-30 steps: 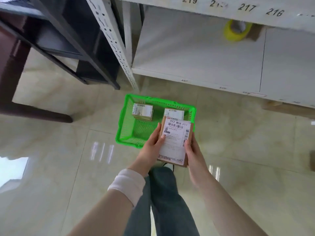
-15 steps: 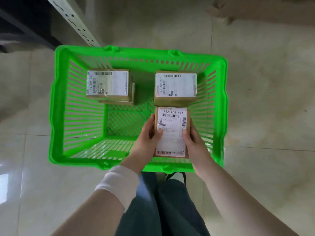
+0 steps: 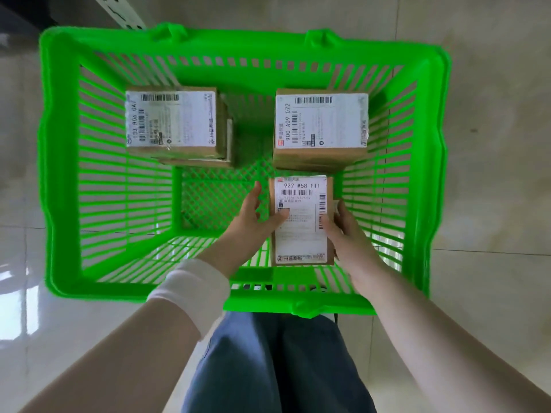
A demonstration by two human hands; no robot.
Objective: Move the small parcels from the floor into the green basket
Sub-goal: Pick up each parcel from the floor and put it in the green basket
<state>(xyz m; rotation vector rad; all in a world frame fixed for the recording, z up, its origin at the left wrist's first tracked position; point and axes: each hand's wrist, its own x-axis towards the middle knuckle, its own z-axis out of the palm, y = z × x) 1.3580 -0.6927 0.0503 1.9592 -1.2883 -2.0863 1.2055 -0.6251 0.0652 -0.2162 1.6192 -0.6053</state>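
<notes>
The green basket (image 3: pixel 59 162) fills the view, seen from straight above on the tiled floor. Two brown parcels with white labels lie inside it: one at the back left (image 3: pixel 173 120), on top of another flat parcel, and one at the back right (image 3: pixel 320 123). A third, narrower labelled parcel (image 3: pixel 301 222) is low inside the basket at the front right, just in front of the back right one. My left hand (image 3: pixel 253 222) holds its left edge with the thumb on the label. My right hand (image 3: pixel 348 236) grips its right edge.
A perforated metal shelf post (image 3: pixel 119 10) stands behind the basket's back left corner. Glossy beige floor tiles (image 3: pixel 492 144) surround the basket. My legs in blue jeans (image 3: pixel 277 365) are just in front of the basket's near rim.
The view has dropped closer over the basket. Both hands have lowered the narrow parcel deeper into the basket's front right part, still holding it.
</notes>
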